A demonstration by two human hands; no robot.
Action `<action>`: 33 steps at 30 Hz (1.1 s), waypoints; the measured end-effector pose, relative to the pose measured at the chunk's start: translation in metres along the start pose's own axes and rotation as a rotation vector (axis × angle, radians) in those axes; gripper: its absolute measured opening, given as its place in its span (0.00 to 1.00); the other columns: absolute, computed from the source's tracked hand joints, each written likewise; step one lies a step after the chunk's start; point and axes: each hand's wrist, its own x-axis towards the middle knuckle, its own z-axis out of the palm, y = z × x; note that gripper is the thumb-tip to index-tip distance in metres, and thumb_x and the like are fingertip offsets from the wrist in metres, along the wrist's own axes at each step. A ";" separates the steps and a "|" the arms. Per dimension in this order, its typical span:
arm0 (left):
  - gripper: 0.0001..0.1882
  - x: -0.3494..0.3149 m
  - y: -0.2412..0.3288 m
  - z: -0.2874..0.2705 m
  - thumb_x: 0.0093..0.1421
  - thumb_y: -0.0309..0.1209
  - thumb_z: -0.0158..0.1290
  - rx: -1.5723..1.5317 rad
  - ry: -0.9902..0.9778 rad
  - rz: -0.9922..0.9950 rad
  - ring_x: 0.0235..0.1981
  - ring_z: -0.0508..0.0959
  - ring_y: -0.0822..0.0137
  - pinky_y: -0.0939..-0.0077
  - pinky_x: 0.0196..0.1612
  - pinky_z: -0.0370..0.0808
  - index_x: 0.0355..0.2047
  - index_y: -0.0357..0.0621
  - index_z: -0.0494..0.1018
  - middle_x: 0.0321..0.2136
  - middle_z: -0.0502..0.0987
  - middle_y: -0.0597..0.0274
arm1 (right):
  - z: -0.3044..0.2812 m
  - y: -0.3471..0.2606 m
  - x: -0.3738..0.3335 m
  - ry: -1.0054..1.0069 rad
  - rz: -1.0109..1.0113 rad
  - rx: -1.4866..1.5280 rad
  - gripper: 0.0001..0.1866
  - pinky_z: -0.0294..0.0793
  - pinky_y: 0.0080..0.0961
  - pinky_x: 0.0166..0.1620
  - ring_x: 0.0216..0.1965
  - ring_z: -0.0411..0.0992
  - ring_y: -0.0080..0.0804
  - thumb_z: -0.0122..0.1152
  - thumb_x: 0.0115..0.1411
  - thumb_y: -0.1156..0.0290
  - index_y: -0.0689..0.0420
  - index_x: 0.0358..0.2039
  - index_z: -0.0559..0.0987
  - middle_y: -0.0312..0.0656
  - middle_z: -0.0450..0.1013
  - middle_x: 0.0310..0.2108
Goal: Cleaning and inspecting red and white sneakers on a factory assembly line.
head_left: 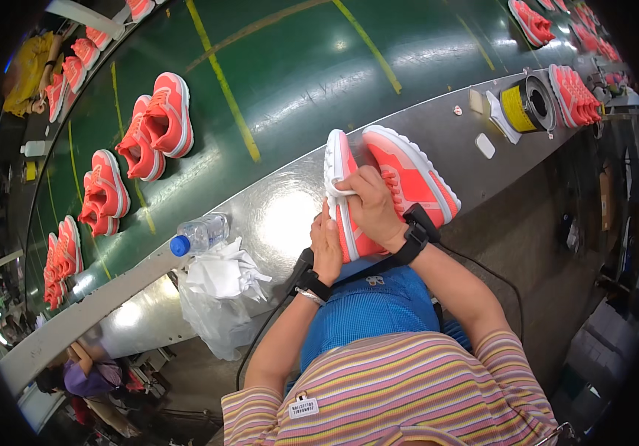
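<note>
A coral sneaker with a white sole stands on edge in front of me, its sole facing left. My left hand grips it from the left side, fingers along the sole. Bent over the same shoe, my right hand pinches a small white piece against the sole's edge; whether it is cloth or something else I cannot make out. Just right of it, a second coral sneaker lies on its side, partly hidden by my right hand. Both wrists carry black strapped devices with cables.
Pairs of coral sneakers stand on the green conveyor belt. On the metal ledge are a yellow-banded can and a white oval piece. At left are a blue-capped bottle and crumpled white paper. Other people work farther left.
</note>
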 end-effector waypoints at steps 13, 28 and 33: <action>0.28 -0.007 -0.006 0.004 0.65 0.43 0.29 0.014 0.073 -0.030 0.52 0.61 0.51 0.63 0.57 0.54 0.61 0.39 0.51 0.51 0.62 0.41 | -0.061 -0.018 -0.113 -0.307 0.104 0.078 0.11 0.67 0.31 0.39 0.35 0.68 0.41 0.53 0.44 0.85 0.60 0.30 0.74 0.44 0.68 0.29; 0.31 -0.001 0.019 -0.010 0.63 0.42 0.38 0.055 0.047 -0.167 0.57 0.61 0.53 0.67 0.58 0.56 0.61 0.37 0.47 0.55 0.60 0.40 | -0.174 0.096 0.000 -0.100 0.151 -0.496 0.31 0.60 0.34 0.55 0.51 0.62 0.46 0.65 0.44 0.68 0.54 0.51 0.68 0.52 0.63 0.49; 0.38 0.027 0.037 -0.015 0.56 0.33 0.53 -0.348 -0.144 -0.277 0.54 0.63 0.65 0.72 0.55 0.61 0.61 0.35 0.46 0.54 0.62 0.52 | -0.132 0.105 -0.019 -0.660 0.528 0.161 0.46 0.60 0.31 0.56 0.54 0.61 0.44 0.72 0.36 0.56 0.59 0.55 0.63 0.50 0.61 0.52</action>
